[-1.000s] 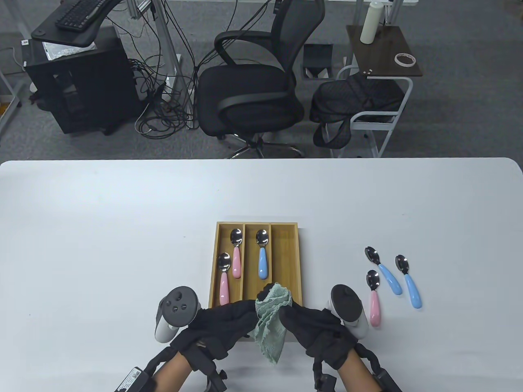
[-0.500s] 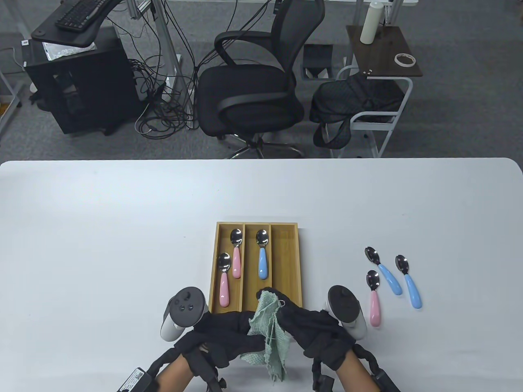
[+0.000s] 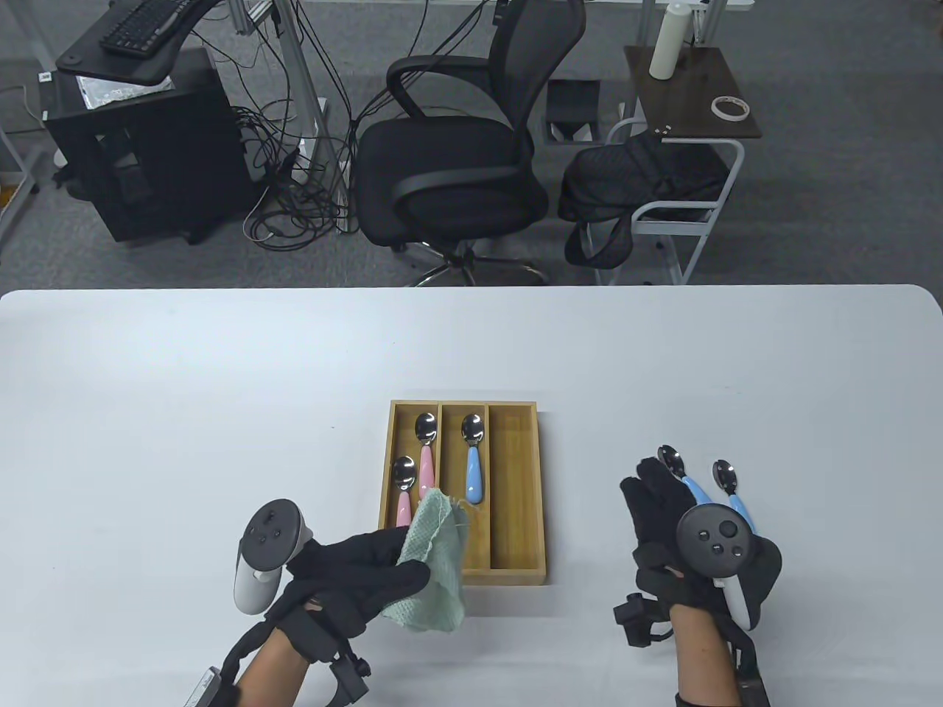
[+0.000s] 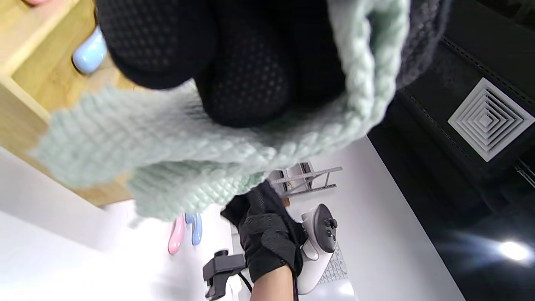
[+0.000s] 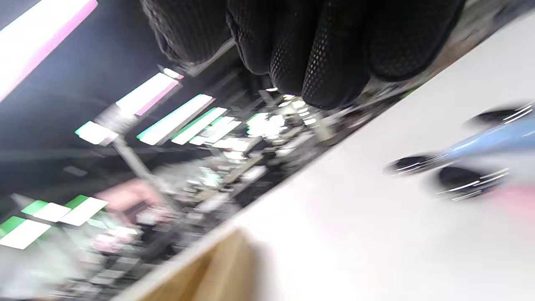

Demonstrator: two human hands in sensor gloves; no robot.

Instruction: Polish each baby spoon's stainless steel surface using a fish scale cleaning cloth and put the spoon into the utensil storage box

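The left hand (image 3: 353, 571) is now holding the green cloth (image 3: 435, 567) alone, its fingers (image 3: 401, 578) curled around the bunched fabric at the near left corner of the wooden box (image 3: 516, 420), whereas a moment ago both hands were meeting over the cloth at the box's near edge. The right hand (image 3: 681, 526) has let go and has swung out to the right, its fingers (image 3: 648, 482) stretched out and loosely spread, hovering over the loose spoons on the desk (image 3: 184, 412). The pink spoon that was lying nearest on that side is now hidden beneath this hand, and whether the fingers are touching it cannot be told. Just beyond the fingertips, the two blue spoons (image 3: 692, 486) are lying side by side, bowls pointing far. Inside the box, two pink spoons (image 3: 426, 471) are resting in the left compartment, the nearer one partly covered by the cloth, and one blue spoon (image 3: 474, 475) is lying in the middle compartment. The right compartment is showing bare wood.
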